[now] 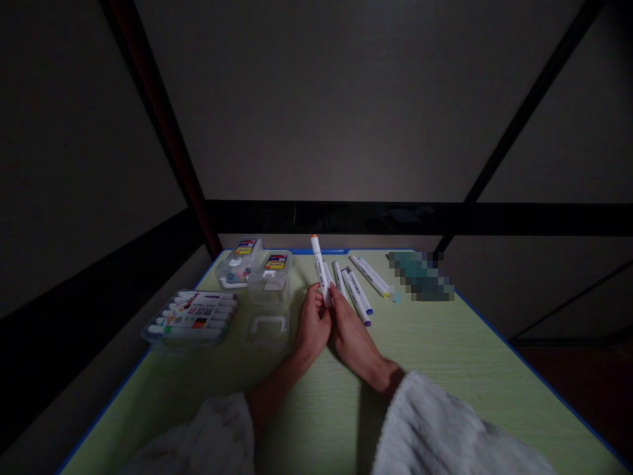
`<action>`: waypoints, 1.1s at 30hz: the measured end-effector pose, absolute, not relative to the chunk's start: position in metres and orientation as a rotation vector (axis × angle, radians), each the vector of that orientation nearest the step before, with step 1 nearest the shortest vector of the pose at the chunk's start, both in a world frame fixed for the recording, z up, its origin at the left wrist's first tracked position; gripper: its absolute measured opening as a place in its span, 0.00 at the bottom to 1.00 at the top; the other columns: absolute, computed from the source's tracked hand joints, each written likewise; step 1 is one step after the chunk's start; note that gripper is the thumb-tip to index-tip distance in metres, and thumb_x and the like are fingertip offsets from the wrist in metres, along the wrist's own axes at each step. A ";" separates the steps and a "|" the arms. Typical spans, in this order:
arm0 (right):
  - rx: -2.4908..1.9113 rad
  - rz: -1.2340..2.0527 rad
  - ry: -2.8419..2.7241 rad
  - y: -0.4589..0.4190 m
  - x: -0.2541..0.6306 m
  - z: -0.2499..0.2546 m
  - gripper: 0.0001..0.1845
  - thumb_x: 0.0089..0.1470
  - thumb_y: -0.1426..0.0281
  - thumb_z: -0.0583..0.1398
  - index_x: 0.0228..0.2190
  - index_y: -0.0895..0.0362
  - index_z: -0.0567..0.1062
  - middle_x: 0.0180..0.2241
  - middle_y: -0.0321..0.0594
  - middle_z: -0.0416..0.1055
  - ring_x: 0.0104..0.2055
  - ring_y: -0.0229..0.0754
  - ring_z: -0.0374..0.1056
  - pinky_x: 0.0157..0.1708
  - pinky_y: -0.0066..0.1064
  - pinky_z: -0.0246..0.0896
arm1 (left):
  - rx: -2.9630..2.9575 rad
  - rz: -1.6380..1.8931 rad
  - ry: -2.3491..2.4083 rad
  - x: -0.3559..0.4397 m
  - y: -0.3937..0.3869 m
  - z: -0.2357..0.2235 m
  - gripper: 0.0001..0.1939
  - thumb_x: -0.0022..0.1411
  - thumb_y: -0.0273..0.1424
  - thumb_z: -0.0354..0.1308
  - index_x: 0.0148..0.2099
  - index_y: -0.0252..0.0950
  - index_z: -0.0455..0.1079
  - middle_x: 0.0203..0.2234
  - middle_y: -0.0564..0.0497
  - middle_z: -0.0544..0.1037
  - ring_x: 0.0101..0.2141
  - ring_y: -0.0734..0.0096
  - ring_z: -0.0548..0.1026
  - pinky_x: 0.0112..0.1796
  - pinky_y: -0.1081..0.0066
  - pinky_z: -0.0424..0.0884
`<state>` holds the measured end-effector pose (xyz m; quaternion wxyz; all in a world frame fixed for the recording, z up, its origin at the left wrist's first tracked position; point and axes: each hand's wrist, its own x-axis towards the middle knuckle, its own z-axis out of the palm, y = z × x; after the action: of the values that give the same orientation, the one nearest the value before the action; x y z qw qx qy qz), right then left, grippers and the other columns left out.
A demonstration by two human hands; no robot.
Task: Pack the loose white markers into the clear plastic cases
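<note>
My left hand (313, 326) and my right hand (355, 340) meet over the middle of the table, fingers closed. Between them stands a white marker (319, 260) with an orange tip end, tilted slightly left. Close beside it, a second white shape, probably another marker, is partly covered by the fingers; I cannot tell whether it is held. Just right of my hands, several white markers (359, 290) lie on the table, some with purple or blue ends. Farther right lie more markers (370, 276), one with a yellow end.
On the left is a clear case of markers (195, 313). Behind it stand two clear plastic boxes with labels, one at the back (241, 260) and one nearer (270, 280). A clear lid or box with a white handle (267, 324) lies in front. A blurred greenish item (420, 274) sits at the right.
</note>
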<state>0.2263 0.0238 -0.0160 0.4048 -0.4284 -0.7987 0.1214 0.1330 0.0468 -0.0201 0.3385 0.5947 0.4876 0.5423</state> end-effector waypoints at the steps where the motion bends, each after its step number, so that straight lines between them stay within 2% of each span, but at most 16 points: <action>1: -1.087 0.305 -1.999 0.024 0.226 -0.015 0.35 0.51 0.79 0.47 0.59 0.63 0.41 0.51 0.54 0.61 0.52 0.46 0.60 0.52 0.41 0.56 | 1.553 1.402 1.268 0.133 0.046 -0.019 0.22 0.51 0.15 0.49 0.47 0.36 0.57 0.28 0.55 0.69 0.29 0.77 0.71 0.34 0.75 0.68; 9: -1.176 0.311 -1.915 0.025 0.228 -0.010 0.26 0.54 0.75 0.46 0.56 0.59 0.53 0.46 0.49 0.65 0.49 0.46 0.61 0.49 0.43 0.57 | 1.661 1.370 1.247 0.133 0.044 -0.021 0.26 0.50 0.13 0.46 0.51 0.36 0.58 0.36 0.50 0.73 0.34 0.74 0.71 0.38 0.72 0.69; 16: -1.248 0.272 -1.883 0.025 0.231 -0.007 0.20 0.56 0.72 0.46 0.51 0.60 0.60 0.42 0.49 0.67 0.43 0.46 0.62 0.43 0.40 0.60 | 1.730 1.338 1.173 0.133 0.042 -0.023 0.24 0.52 0.16 0.49 0.52 0.35 0.60 0.42 0.47 0.72 0.38 0.72 0.71 0.40 0.71 0.69; 25: -1.277 0.208 -1.850 0.026 0.234 -0.008 0.17 0.57 0.70 0.47 0.47 0.60 0.62 0.40 0.47 0.68 0.40 0.46 0.62 0.40 0.38 0.60 | 1.866 1.294 1.167 0.130 0.037 -0.020 0.22 0.55 0.18 0.48 0.53 0.35 0.61 0.41 0.48 0.73 0.37 0.70 0.71 0.40 0.72 0.68; 29: -1.250 0.169 -1.837 0.025 0.235 -0.008 0.15 0.57 0.71 0.47 0.45 0.59 0.63 0.39 0.46 0.67 0.40 0.45 0.61 0.40 0.37 0.59 | 2.095 1.292 1.266 0.128 0.031 -0.011 0.18 0.55 0.18 0.46 0.48 0.35 0.64 0.38 0.47 0.70 0.43 0.67 0.67 0.46 0.68 0.64; 33: -1.253 0.148 -1.841 0.023 0.234 -0.006 0.14 0.57 0.71 0.47 0.44 0.59 0.64 0.37 0.45 0.67 0.38 0.45 0.61 0.38 0.36 0.59 | 2.205 1.318 1.316 0.127 0.025 -0.005 0.16 0.57 0.19 0.44 0.45 0.34 0.65 0.37 0.46 0.66 0.41 0.67 0.66 0.44 0.69 0.65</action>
<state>0.2339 0.0234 -0.0062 0.4395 -0.5044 -0.7408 0.0597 0.1266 0.0255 -0.0055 0.1274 0.7577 0.4522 0.4530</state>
